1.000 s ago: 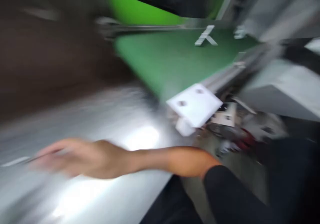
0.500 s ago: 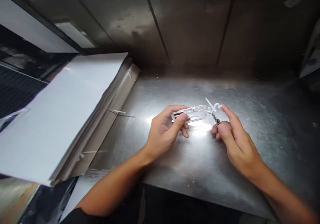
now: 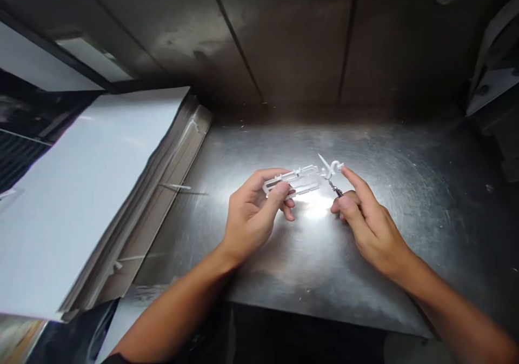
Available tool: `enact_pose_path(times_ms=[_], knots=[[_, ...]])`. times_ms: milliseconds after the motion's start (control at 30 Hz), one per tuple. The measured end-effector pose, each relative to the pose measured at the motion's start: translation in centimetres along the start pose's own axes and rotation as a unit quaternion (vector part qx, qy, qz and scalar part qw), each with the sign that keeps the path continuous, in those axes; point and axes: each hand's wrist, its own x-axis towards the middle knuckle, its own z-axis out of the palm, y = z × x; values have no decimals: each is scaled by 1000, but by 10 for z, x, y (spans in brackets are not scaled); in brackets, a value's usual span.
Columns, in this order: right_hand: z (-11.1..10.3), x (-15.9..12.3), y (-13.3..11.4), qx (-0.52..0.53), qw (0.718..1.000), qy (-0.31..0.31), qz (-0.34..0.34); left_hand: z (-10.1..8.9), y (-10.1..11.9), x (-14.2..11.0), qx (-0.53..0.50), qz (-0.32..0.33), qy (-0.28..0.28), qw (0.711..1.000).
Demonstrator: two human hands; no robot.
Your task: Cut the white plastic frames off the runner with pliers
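- The left hand [image 3: 251, 218] is pinching a white plastic frame [image 3: 292, 179] between thumb and curled fingers, holding it just above the steel worktop [image 3: 405, 218], near the middle of the view.
- The right hand [image 3: 367, 220] is closing around a small dark-tipped tool [image 3: 335, 189], its forefinger stretched to the hooked white piece [image 3: 333, 166] at the frame's 3 o'clock end.
- Compared with half a second ago, both hands and the frame are sitting slightly toward 9 o'clock in the view, grips unchanged; a second ago the camera was swinging over a green surface.
- This suggests the work is now settling at the bench.
- A stack of white sheets [image 3: 81, 191] is lying at 9 o'clock, well apart from the hands.
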Motion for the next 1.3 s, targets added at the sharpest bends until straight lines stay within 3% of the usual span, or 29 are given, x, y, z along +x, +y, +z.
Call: enact_pose_path(times_ms=[133,233,267,367,467,533,633,767,900,1000,1133,1300], knots=[[-3,-5,-3,-7,999,-6,-37,2,5,-3,14,-19,4,1000],[-8,-7,3,-71,997,28,-17,7,4,-3,-84,-19,-39,996],[-8,-7,6,-72,996,51,-30,7,2,-2,-68,-39,-64,995],[-7,-4,13,-29,999,-13,-37,5,-3,-2,-19,-35,-5,999],[-3,-1,9,-85,996,25,-2,3,-1,-4,-74,-47,-43,995],[1,0,3,-59,998,31,-12,0,3,-5,-22,-46,-49,997],[4,1,-1,12,999,-37,-25,-4,7,-4,68,-31,26,997],[2,-3,4,-56,998,23,24,-1,6,-5,-46,-52,-47,996],[-2,-4,7,-19,1000,-1,-24,2,0,-5,-12,-49,-18,999],[-3,-4,4,-64,998,25,2,1,-2,-5,-71,-52,-44,995],[-2,-4,1,-37,999,6,-10,1,1,-5,-46,-60,-39,996],[-2,-5,2,-58,998,13,-9,1,2,-1,-94,-82,-65,990]])
